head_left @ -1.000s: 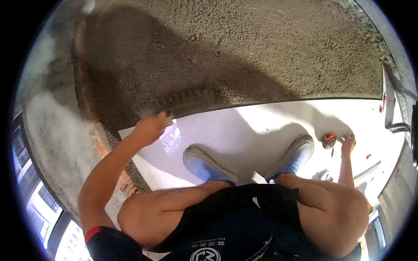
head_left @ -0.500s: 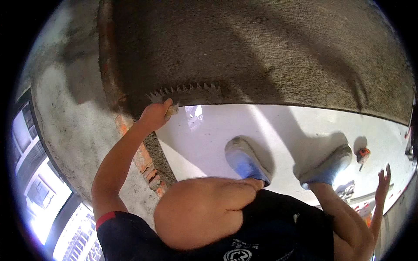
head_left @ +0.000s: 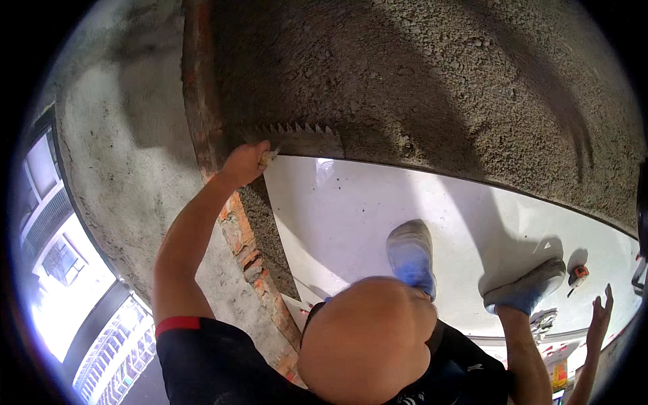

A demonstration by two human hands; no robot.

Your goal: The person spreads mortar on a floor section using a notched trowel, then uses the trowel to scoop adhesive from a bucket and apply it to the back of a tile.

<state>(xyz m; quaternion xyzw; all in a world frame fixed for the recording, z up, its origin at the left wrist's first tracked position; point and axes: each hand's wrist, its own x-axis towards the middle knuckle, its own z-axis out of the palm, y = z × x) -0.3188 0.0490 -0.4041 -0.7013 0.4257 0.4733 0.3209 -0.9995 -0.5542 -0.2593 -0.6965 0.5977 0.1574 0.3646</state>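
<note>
My left hand (head_left: 246, 163) is closed around the pale handle of a notched trowel (head_left: 307, 143). The trowel lies along the edge where the dark, grainy mortar bed (head_left: 432, 88) meets a glossy white tile (head_left: 351, 209). Its pointed teeth face the mortar, away from me. Far off to the right, my right hand (head_left: 599, 318) is raised over the white surface, fingers spread and nothing in them.
My shoes (head_left: 412, 246) stand on the white tile. An orange and black tape measure (head_left: 578, 275) lies right of them. A rough brick strip (head_left: 246, 250) and a grey plastered wall (head_left: 128, 169) run along the left. Small dark crumbs dot the tile.
The view has shifted, so my feet and the tape measure appear lower and further right. My left hand keeps its grip on the trowel, which stays along the mortar's edge.
</note>
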